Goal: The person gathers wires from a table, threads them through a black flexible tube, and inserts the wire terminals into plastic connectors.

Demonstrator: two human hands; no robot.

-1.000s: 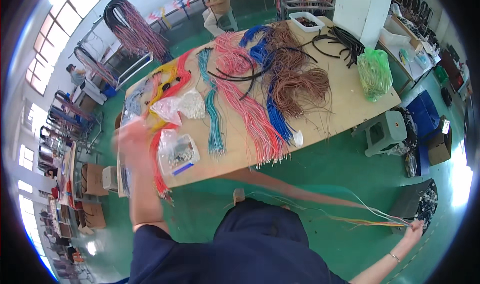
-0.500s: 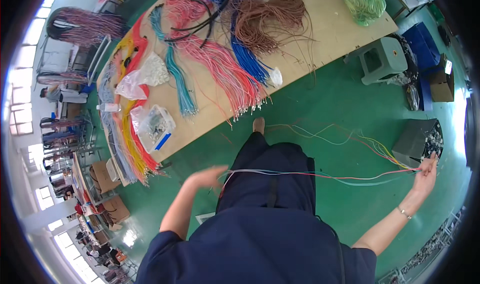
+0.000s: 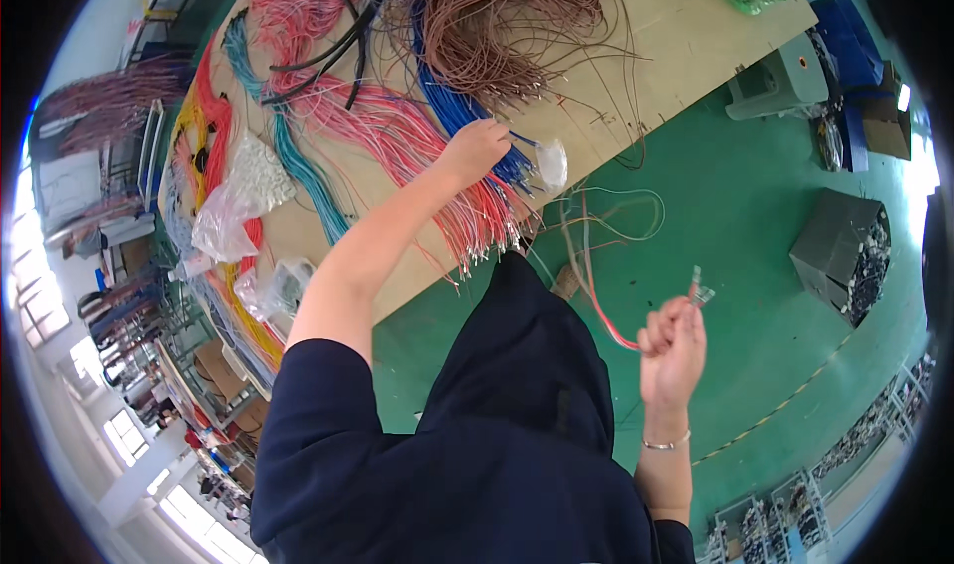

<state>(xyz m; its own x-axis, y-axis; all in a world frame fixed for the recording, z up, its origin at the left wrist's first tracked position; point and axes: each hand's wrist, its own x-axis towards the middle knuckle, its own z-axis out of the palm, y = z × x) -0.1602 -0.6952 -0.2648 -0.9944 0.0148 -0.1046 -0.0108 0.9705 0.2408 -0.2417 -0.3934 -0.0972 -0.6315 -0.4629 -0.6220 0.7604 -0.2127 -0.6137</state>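
Observation:
Over the table, my left hand is at the bundle of blue wires. Its fingers are closed, and a short dark blue wire end sticks out from the fingertips. Beside it lies a small white plastic bag. Red and pink wires with metal terminals spread below that hand. My right hand, raised over the floor, is closed around a thin bundle of mixed wires. The terminal ends project above the fist, while the coloured strands loop back toward the table edge.
Brown wires are heaped on the table, with teal wires and yellow wires to the left. A bag of white connectors lies among them. On the floor at right stand a grey bin and a grey stool.
My left hand has moved up and right, from beside my legs onto the blue wires. My right hand has come inward from the bin, carrying the mixed wires. The table now appears closer.

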